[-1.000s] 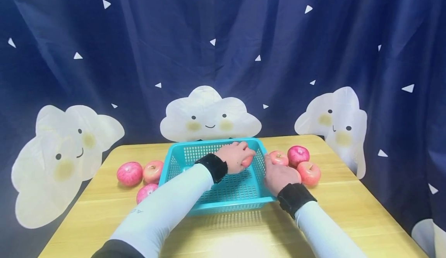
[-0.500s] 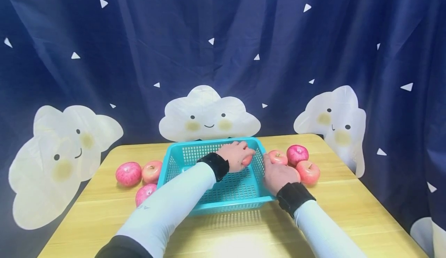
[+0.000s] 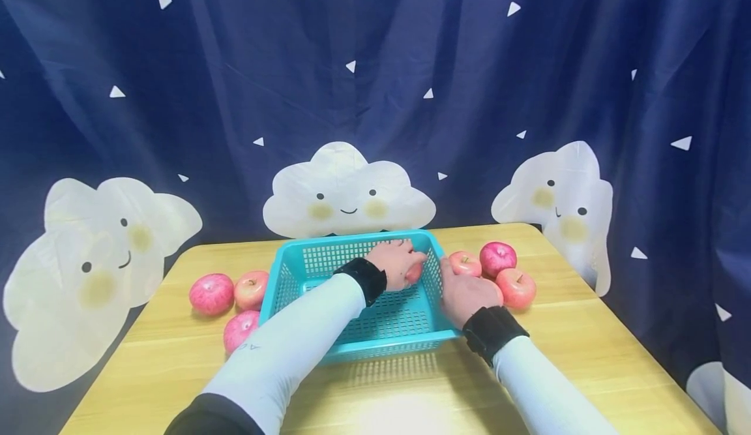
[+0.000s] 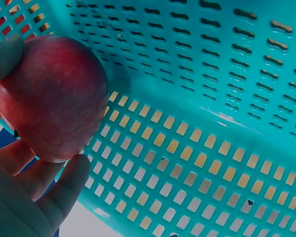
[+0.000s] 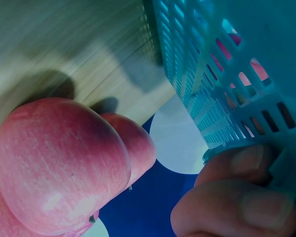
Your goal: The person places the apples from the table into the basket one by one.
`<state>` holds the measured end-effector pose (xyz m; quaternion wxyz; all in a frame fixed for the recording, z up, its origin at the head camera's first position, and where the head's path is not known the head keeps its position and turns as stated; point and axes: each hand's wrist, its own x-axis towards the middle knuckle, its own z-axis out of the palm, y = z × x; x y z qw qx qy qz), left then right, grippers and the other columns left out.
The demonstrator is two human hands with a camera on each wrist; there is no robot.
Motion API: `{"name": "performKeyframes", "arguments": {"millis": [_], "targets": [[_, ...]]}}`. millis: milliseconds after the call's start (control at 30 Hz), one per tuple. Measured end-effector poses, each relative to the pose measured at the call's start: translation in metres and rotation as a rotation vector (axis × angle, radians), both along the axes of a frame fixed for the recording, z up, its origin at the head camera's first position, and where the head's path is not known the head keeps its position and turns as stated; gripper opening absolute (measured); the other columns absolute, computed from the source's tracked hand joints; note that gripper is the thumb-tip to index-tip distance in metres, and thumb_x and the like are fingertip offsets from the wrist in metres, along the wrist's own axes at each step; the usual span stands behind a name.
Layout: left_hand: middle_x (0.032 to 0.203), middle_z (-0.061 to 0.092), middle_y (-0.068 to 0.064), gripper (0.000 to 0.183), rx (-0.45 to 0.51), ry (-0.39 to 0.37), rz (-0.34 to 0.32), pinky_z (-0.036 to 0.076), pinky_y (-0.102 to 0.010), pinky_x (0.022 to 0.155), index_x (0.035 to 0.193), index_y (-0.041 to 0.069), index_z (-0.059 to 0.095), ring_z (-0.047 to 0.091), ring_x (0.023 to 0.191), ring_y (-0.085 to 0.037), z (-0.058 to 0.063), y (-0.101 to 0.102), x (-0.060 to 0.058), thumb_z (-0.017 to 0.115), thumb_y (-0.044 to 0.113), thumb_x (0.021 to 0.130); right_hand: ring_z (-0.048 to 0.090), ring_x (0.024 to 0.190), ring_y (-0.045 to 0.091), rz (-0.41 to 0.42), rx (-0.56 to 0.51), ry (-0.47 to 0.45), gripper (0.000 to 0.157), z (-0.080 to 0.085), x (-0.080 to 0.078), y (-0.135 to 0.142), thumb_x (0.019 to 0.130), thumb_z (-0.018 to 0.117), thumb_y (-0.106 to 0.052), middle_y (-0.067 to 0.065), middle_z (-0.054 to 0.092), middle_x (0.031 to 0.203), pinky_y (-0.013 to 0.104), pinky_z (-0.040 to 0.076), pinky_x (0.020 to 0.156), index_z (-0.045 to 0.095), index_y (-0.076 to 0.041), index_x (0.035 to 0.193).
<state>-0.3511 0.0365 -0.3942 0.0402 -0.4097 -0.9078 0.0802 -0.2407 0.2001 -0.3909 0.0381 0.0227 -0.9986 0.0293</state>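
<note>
A turquoise plastic basket (image 3: 381, 345) with slotted walls stands on the wooden table. My left hand (image 3: 392, 265) reaches down inside it near the right wall and holds a red apple (image 4: 54, 96), thumb on one side and fingers on the other. In the head view most of that apple is hidden by the hand. At the basket's right side, my right hand (image 3: 469, 298) grips the rim; its fingertips (image 5: 232, 207) lie against the basket in the right wrist view. Several apples (image 5: 59, 163) sit just outside that wall, one partly covered by the right hand.
Left of the basket lie three more apples (image 3: 212, 293), the nearest one beside the left sleeve (image 3: 299, 350). The pale wooden table (image 3: 563, 383) ends at a dark blue curtain (image 3: 364, 109) printed with white clouds.
The head view has shifted a little, so everything sits slightly further left in it. Both hands keep their places on the apple and the basket.
</note>
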Motion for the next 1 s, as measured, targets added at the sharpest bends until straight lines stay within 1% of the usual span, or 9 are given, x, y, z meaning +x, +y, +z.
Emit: {"name": "performKeyframes", "arguments": {"millis": [167, 267, 333, 467, 600, 800, 1000], "targets": [[0.147, 0.053, -0.006, 0.058, -0.013, -0.038, 0.026, 0.039, -0.046, 0.112, 0.148, 0.031, 0.05, 0.043, 0.141, -0.029, -0.0026, 0.0013, -0.0011, 0.07, 0.039, 0.094, 0.057, 0.055, 0.027, -0.005, 0.006, -0.017, 0.067, -0.0011, -0.0012, -0.001, 0.095, 0.061, -0.021, 0.008, 0.058, 0.067, 0.046, 0.052, 0.054, 0.036, -0.008, 0.156], [0.147, 0.053, -0.004, 0.058, -0.016, -0.063, 0.03, 0.038, -0.046, 0.112, 0.148, 0.031, 0.05, 0.044, 0.14, -0.029, -0.0026, 0.0007, -0.001, 0.071, 0.038, 0.094, 0.057, 0.055, 0.027, -0.006, 0.012, -0.02, 0.066, -0.0022, -0.0026, -0.0013, 0.096, 0.059, -0.022, 0.009, 0.06, 0.07, 0.047, 0.052, 0.055, 0.036, -0.008, 0.156], [0.144, 0.055, -0.003, 0.059, -0.017, -0.07, 0.027, 0.04, -0.044, 0.111, 0.147, 0.031, 0.052, 0.047, 0.138, -0.028, -0.0016, 0.0007, -0.0008, 0.073, 0.037, 0.093, 0.057, 0.056, 0.028, -0.008, 0.017, -0.019, 0.066, -0.0025, -0.0034, -0.0014, 0.096, 0.059, -0.022, 0.01, 0.06, 0.071, 0.047, 0.052, 0.055, 0.036, -0.008, 0.156], [0.14, 0.057, -0.002, 0.058, -0.03, -0.062, 0.0, 0.043, -0.041, 0.108, 0.145, 0.029, 0.054, 0.051, 0.132, -0.026, -0.0003, 0.0018, -0.0004, 0.076, 0.033, 0.091, 0.056, 0.055, 0.027, -0.012, 0.021, -0.012, 0.066, -0.002, -0.0038, -0.0015, 0.095, 0.06, -0.022, 0.009, 0.06, 0.07, 0.046, 0.051, 0.054, 0.037, -0.009, 0.155], [0.14, 0.057, -0.002, 0.058, -0.041, -0.042, -0.025, 0.045, -0.04, 0.106, 0.144, 0.028, 0.055, 0.052, 0.131, -0.025, -0.0008, 0.003, 0.0005, 0.077, 0.031, 0.09, 0.056, 0.055, 0.027, -0.015, 0.02, -0.013, 0.066, -0.0007, -0.0026, -0.0021, 0.095, 0.061, -0.022, 0.008, 0.058, 0.068, 0.045, 0.051, 0.053, 0.037, -0.009, 0.155], [0.142, 0.057, 0.0, 0.061, -0.044, -0.048, -0.03, 0.043, -0.038, 0.108, 0.146, 0.03, 0.054, 0.05, 0.132, -0.021, -0.0048, 0.0045, -0.0014, 0.078, 0.03, 0.09, 0.056, 0.054, 0.027, -0.011, 0.027, -0.004, 0.064, -0.0003, -0.0016, -0.0025, 0.095, 0.059, -0.021, 0.007, 0.057, 0.065, 0.045, 0.049, 0.051, 0.038, -0.009, 0.155], [0.144, 0.055, 0.0, 0.061, -0.032, -0.06, -0.043, 0.042, -0.037, 0.109, 0.147, 0.03, 0.053, 0.048, 0.134, -0.021, -0.0099, 0.0042, -0.0066, 0.078, 0.029, 0.09, 0.057, 0.056, 0.028, -0.016, 0.026, -0.012, 0.066, -0.0002, -0.0027, -0.0023, 0.095, 0.061, -0.022, 0.009, 0.06, 0.07, 0.046, 0.051, 0.055, 0.038, -0.009, 0.155]]}}
